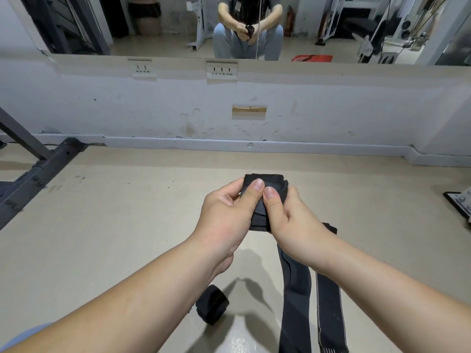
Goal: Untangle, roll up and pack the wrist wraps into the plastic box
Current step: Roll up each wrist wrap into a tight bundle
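Observation:
Both hands hold one black wrist wrap [262, 200] above the floor, partly rolled into a thick bundle. My left hand [226, 212] grips its left side with the thumb pressed on top. My right hand [290, 215] grips the right side, thumb beside the other thumb. The wrap's loose tail [295, 296] hangs down from under my right hand to the bottom of the view. Beside it lies or hangs a second flat strap [330, 312] with pale edges. A finished black roll [212, 304] rests on the floor below my left forearm. No plastic box is in view.
A dark steel rack base [38, 174] slants across the floor at the left. A bolted metal foot plate [461, 205] sits at the right edge. Ahead stands a white wall [178, 110] with sockets and a mirror [244, 26] showing a seated person.

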